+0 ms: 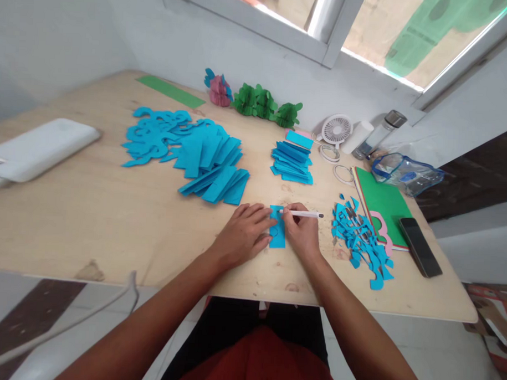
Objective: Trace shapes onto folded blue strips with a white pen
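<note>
A small blue paper rectangle [279, 235] lies on the wooden table in front of me, with a dark curved line drawn on it. My left hand [249, 228] rests flat at its left side, fingers stretched out and fingertips on the paper's edge. Gripped in my right hand [300, 227] is a white pen [306, 214], its tip end at the upper part of the paper. Beyond my hands lie a fanned stack of folded blue paper strips [215, 166] and a smaller pile of blue strips [291, 161].
Blue curvy cut-outs [155, 132] lie back left, near a white device [51, 149]. Blue scraps [360, 235], a green sheet [382, 200] and a phone [420, 247] are at right. Green paper figures [256, 101], a small fan [337, 130] and a bottle [378, 136] stand along the wall.
</note>
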A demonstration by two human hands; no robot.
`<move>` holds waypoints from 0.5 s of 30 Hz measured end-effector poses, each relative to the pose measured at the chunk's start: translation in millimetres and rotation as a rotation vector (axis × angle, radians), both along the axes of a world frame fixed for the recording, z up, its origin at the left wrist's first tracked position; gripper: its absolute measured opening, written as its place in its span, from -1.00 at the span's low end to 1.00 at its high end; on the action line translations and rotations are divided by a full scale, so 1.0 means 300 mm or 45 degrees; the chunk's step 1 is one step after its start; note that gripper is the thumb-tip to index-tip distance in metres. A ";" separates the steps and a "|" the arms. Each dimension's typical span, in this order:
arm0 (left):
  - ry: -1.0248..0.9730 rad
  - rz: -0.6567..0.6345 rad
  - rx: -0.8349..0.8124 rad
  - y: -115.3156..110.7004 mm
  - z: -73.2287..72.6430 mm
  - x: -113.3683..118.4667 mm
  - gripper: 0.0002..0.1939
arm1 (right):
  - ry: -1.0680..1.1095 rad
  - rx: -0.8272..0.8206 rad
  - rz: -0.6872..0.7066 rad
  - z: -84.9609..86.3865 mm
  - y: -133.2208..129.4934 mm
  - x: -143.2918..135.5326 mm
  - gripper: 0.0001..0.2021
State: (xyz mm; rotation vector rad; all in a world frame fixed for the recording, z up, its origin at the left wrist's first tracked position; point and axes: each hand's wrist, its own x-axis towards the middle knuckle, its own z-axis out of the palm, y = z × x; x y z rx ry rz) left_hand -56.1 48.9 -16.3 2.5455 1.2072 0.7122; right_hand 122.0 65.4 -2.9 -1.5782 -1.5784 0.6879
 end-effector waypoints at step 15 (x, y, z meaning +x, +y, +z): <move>-0.016 -0.007 -0.008 0.001 -0.006 -0.002 -0.67 | 0.017 -0.013 -0.008 0.004 -0.020 0.010 -0.83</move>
